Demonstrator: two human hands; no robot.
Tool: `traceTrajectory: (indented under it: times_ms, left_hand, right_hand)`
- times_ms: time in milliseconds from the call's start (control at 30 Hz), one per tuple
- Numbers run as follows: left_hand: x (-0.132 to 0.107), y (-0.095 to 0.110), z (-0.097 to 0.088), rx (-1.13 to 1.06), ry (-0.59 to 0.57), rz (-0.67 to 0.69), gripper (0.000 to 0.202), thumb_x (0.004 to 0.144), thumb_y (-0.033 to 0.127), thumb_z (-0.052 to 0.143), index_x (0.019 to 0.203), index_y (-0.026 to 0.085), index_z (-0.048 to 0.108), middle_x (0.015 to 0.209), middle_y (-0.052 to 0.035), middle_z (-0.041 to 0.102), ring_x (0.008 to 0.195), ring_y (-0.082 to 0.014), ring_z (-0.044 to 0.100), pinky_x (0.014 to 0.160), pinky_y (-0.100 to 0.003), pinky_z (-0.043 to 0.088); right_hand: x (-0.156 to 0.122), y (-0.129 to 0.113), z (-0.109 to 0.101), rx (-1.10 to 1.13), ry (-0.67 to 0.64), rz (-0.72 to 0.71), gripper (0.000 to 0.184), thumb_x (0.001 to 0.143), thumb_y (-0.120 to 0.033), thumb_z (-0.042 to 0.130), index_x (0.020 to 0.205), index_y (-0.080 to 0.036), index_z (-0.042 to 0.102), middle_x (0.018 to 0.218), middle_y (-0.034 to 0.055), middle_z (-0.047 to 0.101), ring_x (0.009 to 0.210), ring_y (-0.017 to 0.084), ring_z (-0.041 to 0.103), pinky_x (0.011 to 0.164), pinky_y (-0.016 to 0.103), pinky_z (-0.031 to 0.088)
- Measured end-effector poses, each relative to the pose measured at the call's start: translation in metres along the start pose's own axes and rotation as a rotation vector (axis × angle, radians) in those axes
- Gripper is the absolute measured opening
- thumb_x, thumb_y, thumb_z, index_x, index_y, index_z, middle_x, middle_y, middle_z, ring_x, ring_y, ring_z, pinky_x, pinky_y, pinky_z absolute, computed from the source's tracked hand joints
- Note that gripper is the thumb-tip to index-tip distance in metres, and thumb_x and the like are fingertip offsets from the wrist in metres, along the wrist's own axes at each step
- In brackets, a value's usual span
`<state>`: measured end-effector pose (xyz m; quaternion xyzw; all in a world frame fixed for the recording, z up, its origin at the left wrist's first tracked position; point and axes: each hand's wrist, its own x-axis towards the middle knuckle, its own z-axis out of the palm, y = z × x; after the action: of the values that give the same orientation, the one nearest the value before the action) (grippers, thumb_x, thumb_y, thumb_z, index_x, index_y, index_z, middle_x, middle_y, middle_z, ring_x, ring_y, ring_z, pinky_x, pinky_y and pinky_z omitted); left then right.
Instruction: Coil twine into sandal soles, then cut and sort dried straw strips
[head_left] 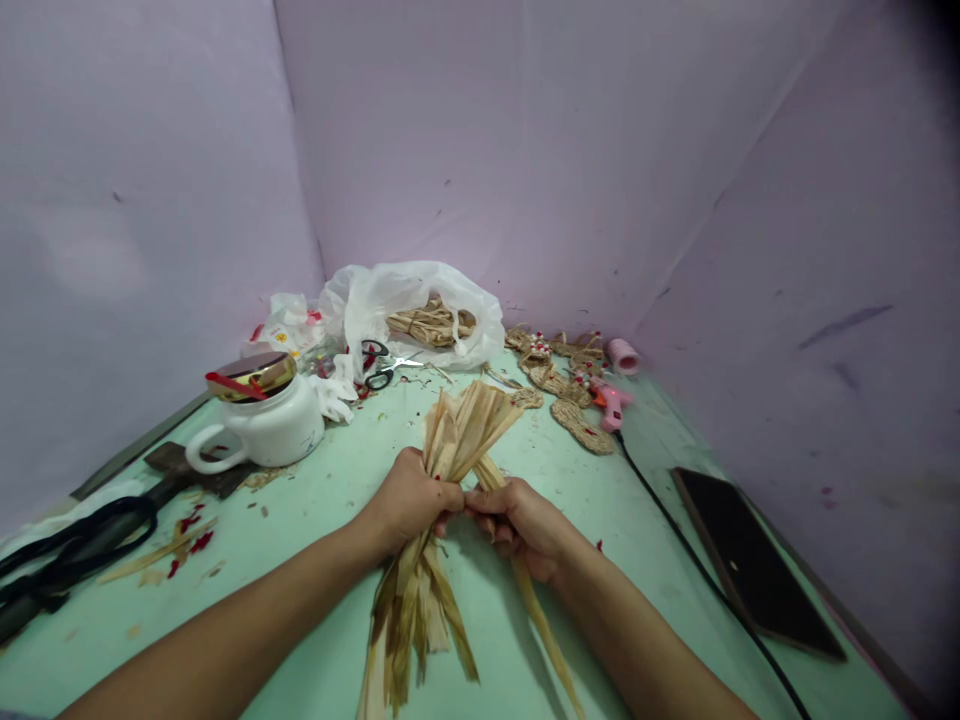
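Above the pale green tabletop (300, 530), front and centre: my two bare hands, close together, both occupied.

Item, my left hand (409, 500): fingers wrapped firmly round the waist of a bundle of dry, straw-coloured strips (461, 430), thumb laid across its front and pointing toward my other hand. Bundle roughly upright, leaning a little to the right at the top; upper part fanned above my fist, lower part hanging in loose tails, some tan, some browner.

Item, my right hand (529, 525): fingers curled inward, thumb and forefinger drawn together near my left thumb tip; whether the two hands actually touch, I cannot tell. Held in it, one long strip (544, 630), upper end slanting behind the bundle, tail trailing below my wrist.

Item, at the back: one white plastic bag (360, 300), mouth toward me, more dry strips (431, 325) inside; beside it, black-handled scissors (382, 370).

Item, to the left: one white mug (281, 425), a gold lid (262, 380) on top.

Item, to the right: several flat braided pieces (581, 425); one pink glue gun (613, 400), black cord (690, 550) running toward the front; one pink roll (622, 355) near the wall; one dark rectangular slab (757, 560), lying flat
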<state>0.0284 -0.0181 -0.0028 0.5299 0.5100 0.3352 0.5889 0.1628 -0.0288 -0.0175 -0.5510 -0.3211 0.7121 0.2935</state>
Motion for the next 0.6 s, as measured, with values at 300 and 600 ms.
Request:
traceTrajectory:
  times_ms: [300,600]
  left_hand:
    - [0.007,-0.006,-0.001,-0.100,0.021,-0.054,0.008,0.046,0.012,0.052,0.038,0.011,0.053,0.032,0.0000,0.046,0.025,-0.0066,0.035,0.028,-0.018,0.025]
    - [0.018,-0.009,-0.010,-0.384,0.095,-0.258,0.023,0.059,0.023,0.059,0.043,0.012,0.050,0.036,0.0008,0.047,0.024,-0.0054,0.037,0.027,-0.017,0.024]
  right_hand:
    - [0.001,-0.004,-0.009,0.105,-0.151,0.124,0.015,0.068,-0.019,0.053,0.056,-0.011,0.053,0.036,-0.0070,0.035,0.030,0.000,0.018,0.033,0.015,0.006]
    - [-0.005,-0.001,-0.001,0.244,-0.142,-0.225,0.025,0.060,-0.020,0.071,0.079,-0.015,0.056,0.056,-0.0048,0.050,0.041,0.003,0.037,0.036,0.014,0.019]
